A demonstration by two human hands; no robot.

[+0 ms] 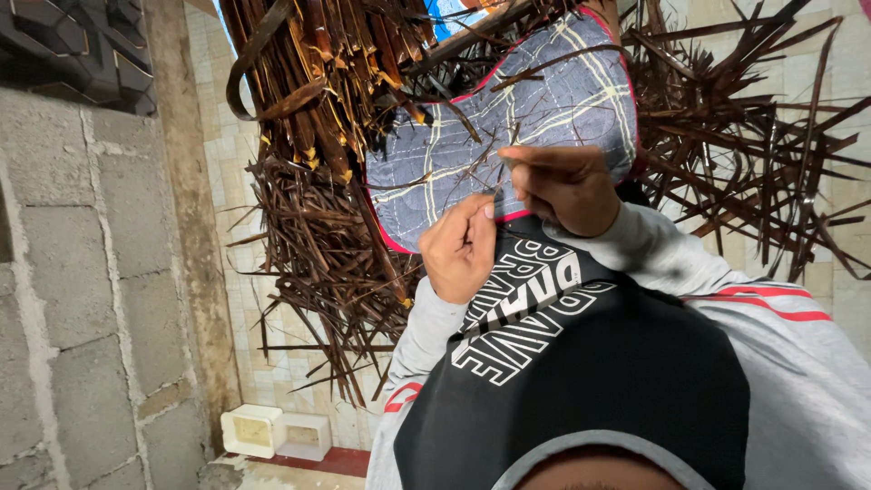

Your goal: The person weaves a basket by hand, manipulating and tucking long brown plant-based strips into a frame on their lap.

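Observation:
My left hand [459, 247] and my right hand [564, 184] are raised close together in front of my chest. Both pinch a thin dark brown strip of dried leaf [501, 156] that runs up between the fingertips. Behind the hands lies a grey quilted cushion [508, 118] with pale yellow lines and red piping. Dark dried leaf strips [318, 227] are heaped around and over the cushion. My sleeves are grey, over a black top with white lettering.
A grey concrete block wall [63, 272] fills the left side. Pale tiled floor [245, 272] lies under the heap. A white rectangular plastic frame [272, 434] sits at the bottom. More brown strips [744, 154] spread out on the right.

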